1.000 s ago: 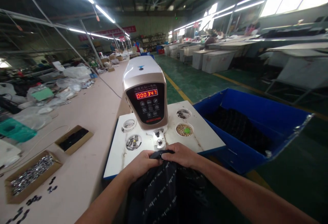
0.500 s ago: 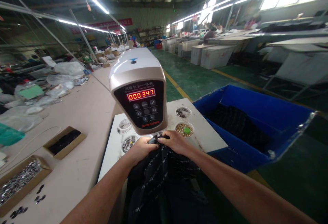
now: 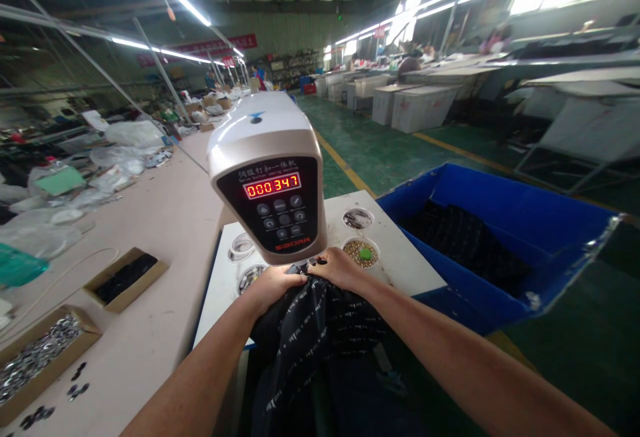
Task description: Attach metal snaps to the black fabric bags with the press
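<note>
Both hands hold a dark garment [image 3: 305, 320] with small white marks, its edge gathered under the head of a button-attaching machine [image 3: 267, 177]. My left hand [image 3: 277, 285] pinches the cloth from the left, thumb on top. From the right, my right hand [image 3: 337, 268] grips the same edge, fingers bent close to the machine. The machine's red display reads 000347. Below my hands the garment hangs toward my lap. What lies right under the machine head is mostly hidden by the hands and cloth.
A white tabletop [image 3: 405, 270] around the machine has round cups of metal parts, one with brass-coloured pieces [image 3: 359, 255]. On the right stands a blue bin [image 3: 500, 190] with dark cloth inside. At left, the long table [image 3: 165, 223] bears cardboard boxes of buttons [image 3: 43, 350] and black pieces [image 3: 125, 277].
My hands have shifted the garment's edge slightly, and more cloth bunches up toward the machine. My left hand's fingers sit more over the cloth. The display reading is the same.
</note>
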### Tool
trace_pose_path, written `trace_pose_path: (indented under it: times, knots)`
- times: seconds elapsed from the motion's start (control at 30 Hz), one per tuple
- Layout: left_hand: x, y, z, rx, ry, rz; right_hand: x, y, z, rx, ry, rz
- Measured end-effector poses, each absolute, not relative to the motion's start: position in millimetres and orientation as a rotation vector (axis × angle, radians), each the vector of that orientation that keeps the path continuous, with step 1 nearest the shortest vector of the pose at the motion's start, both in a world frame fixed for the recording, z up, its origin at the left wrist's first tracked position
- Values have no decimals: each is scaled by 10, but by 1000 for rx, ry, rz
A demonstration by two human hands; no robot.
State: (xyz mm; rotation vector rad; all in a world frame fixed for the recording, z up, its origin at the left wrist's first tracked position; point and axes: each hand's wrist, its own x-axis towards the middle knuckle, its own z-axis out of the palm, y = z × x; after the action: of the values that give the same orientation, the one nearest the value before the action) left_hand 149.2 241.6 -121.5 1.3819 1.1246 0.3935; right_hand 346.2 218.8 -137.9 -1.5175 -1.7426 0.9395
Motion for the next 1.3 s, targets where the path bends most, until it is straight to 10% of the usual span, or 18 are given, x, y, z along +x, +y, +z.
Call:
trace_pose_path:
  times: [1.3]
  knots:
    - [1384,2516,-1391,1378,1055,328,3621,2211,-1416,-1325,-1863,1094]
